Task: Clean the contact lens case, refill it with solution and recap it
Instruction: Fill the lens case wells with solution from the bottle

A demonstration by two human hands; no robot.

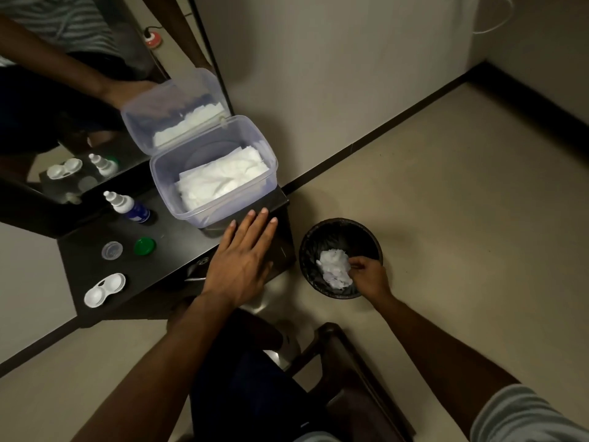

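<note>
Beside the open tissue box (213, 173), left hand (242, 260) fingers lie spread; right hand (369, 275) fingers pinch crumpled tissue (334, 267) over bin (310, 247).

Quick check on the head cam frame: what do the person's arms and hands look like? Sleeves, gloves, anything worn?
Both hands are bare: no gloves, rings or watch visible on the left hand or the right hand. Both forearms are uncovered to at least the elbow. Near the right upper arm, a short sleeve shows, grey with faint lighter horizontal stripes. The left arm's sleeve is out of frame.
</note>
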